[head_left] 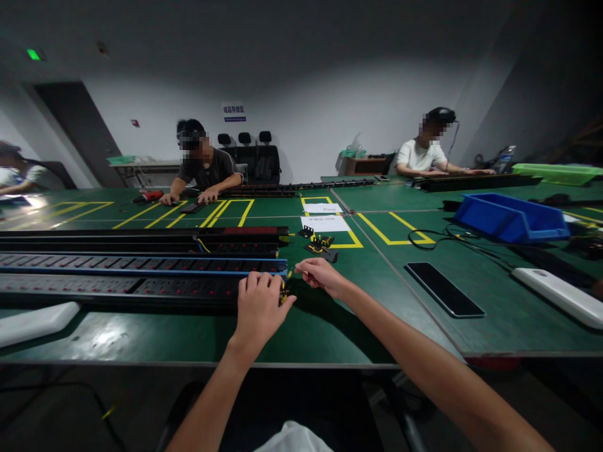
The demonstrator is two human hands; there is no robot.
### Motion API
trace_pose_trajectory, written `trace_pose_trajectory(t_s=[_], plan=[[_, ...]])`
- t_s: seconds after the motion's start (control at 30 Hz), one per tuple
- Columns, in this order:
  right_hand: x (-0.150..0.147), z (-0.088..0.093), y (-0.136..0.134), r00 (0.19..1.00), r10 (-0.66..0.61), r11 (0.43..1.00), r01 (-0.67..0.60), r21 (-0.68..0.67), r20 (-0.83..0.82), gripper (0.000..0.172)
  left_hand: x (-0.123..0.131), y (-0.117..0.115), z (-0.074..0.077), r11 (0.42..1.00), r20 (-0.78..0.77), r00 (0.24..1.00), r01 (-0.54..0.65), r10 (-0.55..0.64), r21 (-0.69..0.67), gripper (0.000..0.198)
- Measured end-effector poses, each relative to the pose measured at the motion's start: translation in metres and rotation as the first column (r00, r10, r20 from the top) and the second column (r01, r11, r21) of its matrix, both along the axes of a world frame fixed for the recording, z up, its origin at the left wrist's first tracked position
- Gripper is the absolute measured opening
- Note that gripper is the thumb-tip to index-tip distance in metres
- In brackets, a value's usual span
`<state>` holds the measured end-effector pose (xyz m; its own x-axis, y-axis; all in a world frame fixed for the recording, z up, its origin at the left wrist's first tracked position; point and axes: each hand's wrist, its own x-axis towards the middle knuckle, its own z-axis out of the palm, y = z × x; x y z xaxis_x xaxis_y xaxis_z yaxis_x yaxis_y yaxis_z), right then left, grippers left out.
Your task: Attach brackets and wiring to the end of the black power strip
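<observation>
Several long black strips with rows of socket-like modules and red dots lie side by side on the left of the table. My left hand (pixel 259 295) is closed over the right end of the nearest power strip (pixel 188 287), fingers on top and thumb by its end. Yellow and dark bits (pixel 284 291) show at that end, partly hidden by the hand. Just right of the strip ends, my right hand (pixel 321 276) is pinched shut; what its fingertips hold is too small to make out. Beyond it lie small black brackets (pixel 321 250) with yellow parts.
A dark phone (pixel 444 289), a white device (pixel 560 295) and a blue bin (pixel 511 216) are on the right. Another white object (pixel 38 323) lies at left front. Paper labels (pixel 325 223) and yellow tape mark the green table (pixel 377 307). Co-workers sit across and at far left.
</observation>
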<state>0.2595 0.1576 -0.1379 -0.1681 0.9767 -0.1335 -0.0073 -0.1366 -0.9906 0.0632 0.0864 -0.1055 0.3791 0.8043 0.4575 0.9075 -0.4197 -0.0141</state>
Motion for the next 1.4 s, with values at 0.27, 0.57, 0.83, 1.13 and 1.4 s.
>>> trace_pose_trajectory(t_s=[0.27,0.57,0.83,1.13,1.4], plan=[[-0.001,0.000,0.000,1.000,-0.005,1.000,0.005,-0.016,0.005,0.019,0.004,-0.009,-0.015,0.991,0.091,0.989,-0.120,0.114,0.053,0.031],[-0.001,0.001,-0.001,1.000,-0.010,1.000,0.010,-0.017,0.018,0.019,0.002,-0.006,-0.031,0.990,0.153,0.983,-0.118,0.106,0.072,0.019],[-0.002,0.002,-0.001,1.000,-0.007,1.000,0.007,-0.013,0.024,0.020,0.002,-0.005,-0.032,0.998,0.225,0.974,-0.040,0.028,0.051,0.009],[-0.002,-0.003,0.000,0.997,0.039,0.999,-0.040,0.015,0.069,0.024,-0.001,-0.003,-0.032,1.000,0.255,0.967,0.009,-0.013,0.018,0.009],[-0.001,-0.005,0.002,0.993,0.050,0.998,-0.054,0.034,0.103,0.024,-0.002,-0.005,-0.032,1.000,0.258,0.966,0.014,-0.017,0.016,0.010]])
